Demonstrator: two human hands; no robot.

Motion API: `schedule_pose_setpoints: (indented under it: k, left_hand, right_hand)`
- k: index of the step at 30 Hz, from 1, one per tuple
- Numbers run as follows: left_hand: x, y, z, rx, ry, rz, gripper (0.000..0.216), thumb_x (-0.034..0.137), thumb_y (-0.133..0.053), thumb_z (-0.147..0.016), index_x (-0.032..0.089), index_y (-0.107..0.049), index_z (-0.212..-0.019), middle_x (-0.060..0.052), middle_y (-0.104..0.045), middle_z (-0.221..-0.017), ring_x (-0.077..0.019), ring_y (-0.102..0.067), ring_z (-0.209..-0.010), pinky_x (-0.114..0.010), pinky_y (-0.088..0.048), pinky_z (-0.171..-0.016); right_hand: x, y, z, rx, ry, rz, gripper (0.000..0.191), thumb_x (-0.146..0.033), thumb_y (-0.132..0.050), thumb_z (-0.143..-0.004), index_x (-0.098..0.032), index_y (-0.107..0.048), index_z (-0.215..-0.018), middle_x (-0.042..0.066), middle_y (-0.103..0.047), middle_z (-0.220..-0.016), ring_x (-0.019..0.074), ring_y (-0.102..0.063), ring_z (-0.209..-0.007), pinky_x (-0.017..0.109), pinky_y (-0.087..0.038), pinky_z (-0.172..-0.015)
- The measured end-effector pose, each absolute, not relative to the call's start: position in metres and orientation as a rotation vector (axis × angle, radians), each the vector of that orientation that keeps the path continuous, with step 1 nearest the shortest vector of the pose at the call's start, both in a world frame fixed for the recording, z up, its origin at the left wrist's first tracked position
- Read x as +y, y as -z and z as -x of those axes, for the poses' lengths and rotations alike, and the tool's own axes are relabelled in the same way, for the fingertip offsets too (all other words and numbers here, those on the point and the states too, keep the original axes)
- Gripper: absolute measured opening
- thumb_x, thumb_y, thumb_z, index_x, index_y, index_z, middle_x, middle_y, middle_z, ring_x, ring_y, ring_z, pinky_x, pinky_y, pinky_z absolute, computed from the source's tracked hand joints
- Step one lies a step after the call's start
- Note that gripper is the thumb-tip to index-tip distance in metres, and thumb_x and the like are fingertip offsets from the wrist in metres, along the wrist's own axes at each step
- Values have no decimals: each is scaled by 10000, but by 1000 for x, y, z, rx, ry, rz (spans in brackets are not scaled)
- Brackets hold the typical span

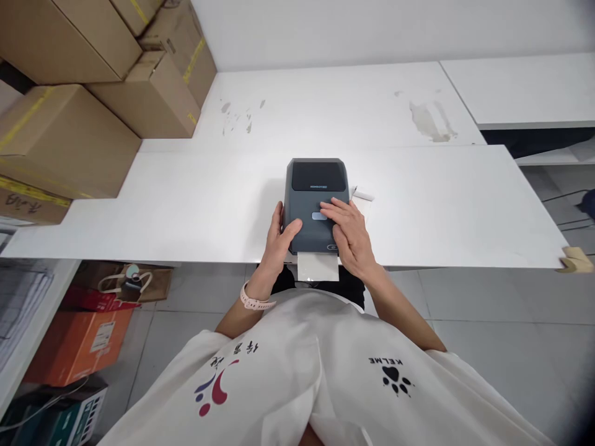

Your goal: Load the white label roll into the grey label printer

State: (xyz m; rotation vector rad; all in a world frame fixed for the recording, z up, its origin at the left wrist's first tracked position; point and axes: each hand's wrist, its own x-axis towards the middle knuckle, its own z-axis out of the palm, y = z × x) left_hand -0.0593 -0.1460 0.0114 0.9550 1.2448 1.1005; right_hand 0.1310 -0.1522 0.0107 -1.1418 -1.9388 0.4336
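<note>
A dark grey label printer (317, 186) sits at the near edge of a white table (441, 204). A strip of white label paper (318, 267) hangs out of its front slot over the table edge. My left hand (279, 238) grips the printer's left front corner, thumb on top. My right hand (349, 232) lies flat on the printer's lid with its fingers stretched out, the fingertips beside the small grey button (318, 216). A pink watch (255, 301) is on my left wrist.
Brown cardboard boxes (69, 136) are stacked at the left back. A white paper piece (362, 196) lies just right of the printer. Below the table at left stand an orange box (77, 344) and a brown bag (134, 282). A second white table (525, 90) adjoins at right.
</note>
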Motion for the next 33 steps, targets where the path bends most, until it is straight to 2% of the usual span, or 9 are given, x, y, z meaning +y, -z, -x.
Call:
schedule_pose_setpoints:
  k: [6,12,16,19,21,23,26,30,33]
  left_hand:
    - [-151,6,61,1232,-1081,-981,784,521,-660,-891,300,-357,-1579,-63,-375,-1691,-298,-381,-1549,-415,-408,-1236]
    - [-142,16,65,1225,-1139,-1124,780,613,-658,-858,233,-465,-1511,-111,-506,-1594,-332,-478,-1463,-430,-445,-1173]
    - [-163,23,73,1303,-1157,-1164,712,626,-639,-880,257,-479,-1468,-116,-519,-1559,-280,-537,-1390,-378,-487,-1086]
    - [-197,28,79,1563,-1245,-1117,480,605,-660,-872,229,-635,-1169,-77,-694,-1157,-179,-651,-978,-306,-522,-842]
    - [-214,29,80,1471,-1086,-1091,398,589,-649,-877,195,-651,-827,-9,-639,-783,-121,-558,-707,-266,-463,-681]
    - [-220,27,78,1254,-842,-1027,458,584,-656,-862,180,-607,-653,22,-544,-606,-90,-460,-577,-250,-388,-583]
    - [-215,23,74,1050,-635,-916,459,583,-721,-797,164,-642,-627,20,-561,-560,-68,-416,-495,-242,-316,-507]
    - [-207,20,78,1037,-588,-1019,436,571,-758,-779,159,-692,-655,-4,-630,-601,-77,-472,-514,-238,-339,-500]
    - [-205,20,87,1067,-585,-1088,493,591,-690,-836,168,-668,-582,3,-578,-530,-84,-459,-492,-245,-349,-493]
  right_hand:
    - [-158,9,-131,-1957,-414,1185,503,-262,-317,-1049,-464,-471,-1483,-40,-600,-1510,243,-424,-1526,622,-247,-1301]
    - [-155,19,-126,-1889,-368,1188,461,-233,-313,-1030,-389,-605,-1351,-5,-665,-1433,252,-455,-1506,596,-246,-1298]
    - [-151,24,-124,-1816,-293,1081,413,-223,-351,-1036,-357,-591,-1344,8,-703,-1375,239,-525,-1450,572,-299,-1274]
    - [-150,25,-121,-1768,-253,998,386,-209,-374,-1045,-343,-576,-1346,12,-720,-1344,225,-559,-1414,552,-342,-1251]
    - [-150,25,-120,-1759,-253,999,366,-214,-374,-1050,-337,-583,-1324,14,-726,-1333,220,-566,-1406,542,-347,-1250]
    - [-150,25,-120,-1756,-247,1030,345,-232,-362,-1056,-328,-595,-1292,19,-731,-1322,225,-572,-1401,551,-344,-1250]
    - [-150,23,-121,-1780,-228,1079,326,-270,-354,-1063,-304,-604,-1269,39,-736,-1309,239,-586,-1385,571,-351,-1238]
    - [-153,19,-123,-1894,-145,1085,329,-315,-384,-1064,-285,-632,-1278,53,-707,-1369,238,-576,-1386,520,-352,-1229]
    - [-156,11,-124,-1978,31,1194,298,-335,-442,-1060,-314,-655,-1267,21,-680,-1425,254,-553,-1403,534,-243,-1267]
